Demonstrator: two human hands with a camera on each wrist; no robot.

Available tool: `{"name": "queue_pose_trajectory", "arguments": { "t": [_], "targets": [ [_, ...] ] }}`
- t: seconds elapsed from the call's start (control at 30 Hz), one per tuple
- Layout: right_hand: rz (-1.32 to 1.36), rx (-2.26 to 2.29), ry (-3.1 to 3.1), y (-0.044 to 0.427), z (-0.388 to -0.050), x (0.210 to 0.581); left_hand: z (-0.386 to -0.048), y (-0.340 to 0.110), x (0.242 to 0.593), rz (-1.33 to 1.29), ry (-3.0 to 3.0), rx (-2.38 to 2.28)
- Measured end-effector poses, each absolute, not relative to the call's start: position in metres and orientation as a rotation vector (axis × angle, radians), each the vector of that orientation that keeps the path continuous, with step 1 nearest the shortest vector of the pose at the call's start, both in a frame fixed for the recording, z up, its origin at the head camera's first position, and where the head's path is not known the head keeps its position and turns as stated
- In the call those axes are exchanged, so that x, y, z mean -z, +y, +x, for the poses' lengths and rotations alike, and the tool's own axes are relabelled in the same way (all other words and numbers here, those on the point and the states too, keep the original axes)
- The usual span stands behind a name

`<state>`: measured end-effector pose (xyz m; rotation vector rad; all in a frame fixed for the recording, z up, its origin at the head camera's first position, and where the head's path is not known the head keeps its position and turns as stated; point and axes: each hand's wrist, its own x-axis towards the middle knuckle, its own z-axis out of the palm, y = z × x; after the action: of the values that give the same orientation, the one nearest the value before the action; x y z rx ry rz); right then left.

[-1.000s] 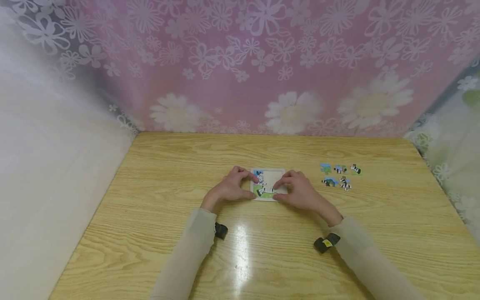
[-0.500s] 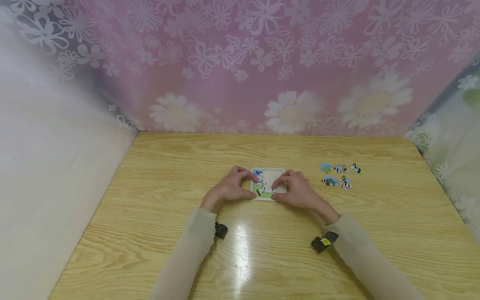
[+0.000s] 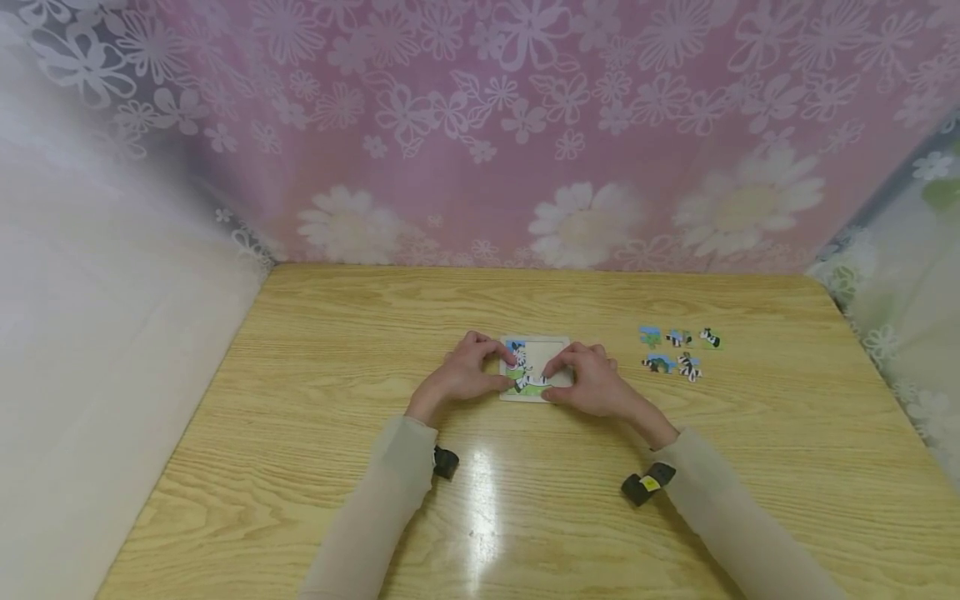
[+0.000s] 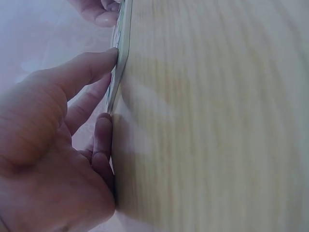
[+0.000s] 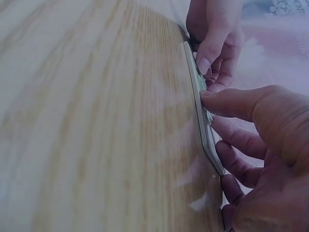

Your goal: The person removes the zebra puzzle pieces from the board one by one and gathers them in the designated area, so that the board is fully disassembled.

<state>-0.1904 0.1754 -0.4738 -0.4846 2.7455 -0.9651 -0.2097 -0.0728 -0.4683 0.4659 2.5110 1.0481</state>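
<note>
A small pale-framed puzzle board (image 3: pixel 551 339) lies flat on the table. Zebra pieces (image 3: pixel 517 352) fill its left side and bottom; the upper right recess is bare. My left hand (image 3: pixel 467 371) holds the board's left side, thumb and index fingertip resting on the pieces. The left wrist view shows that thumb (image 4: pixel 96 67) at the board's near edge and other fingers curled beside it. My right hand (image 3: pixel 596 382) pinches a zebra puzzle piece (image 3: pixel 534 380) at the bottom of the board; its fingers partly hide it. In the right wrist view, the thumb (image 5: pixel 231 101) lies over the board's near edge.
Several loose puzzle pieces (image 3: pixel 660 363) lie in two rows on the wooden table (image 3: pixel 337 375), to the right of the board. A pink flowered cloth (image 3: pixel 465 125) hangs behind the table. Pale cloth (image 3: pixel 112 292) hangs at the left.
My left thumb has slid up from the board's lower left corner onto the pieces. My right hand has shifted slightly left over the board. The loose pieces have stayed put.
</note>
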Motion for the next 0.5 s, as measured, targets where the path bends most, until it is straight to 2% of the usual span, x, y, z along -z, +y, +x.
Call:
{"name": "queue_pose_trajectory", "arguments": {
  "t": [0.5],
  "targets": [
    [-0.430, 1.014, 2.708, 0.1736, -0.1917, 0.4740, -0.2075, -0.0649, 0.4661, 0.368, 2.577, -1.026]
  ]
}}
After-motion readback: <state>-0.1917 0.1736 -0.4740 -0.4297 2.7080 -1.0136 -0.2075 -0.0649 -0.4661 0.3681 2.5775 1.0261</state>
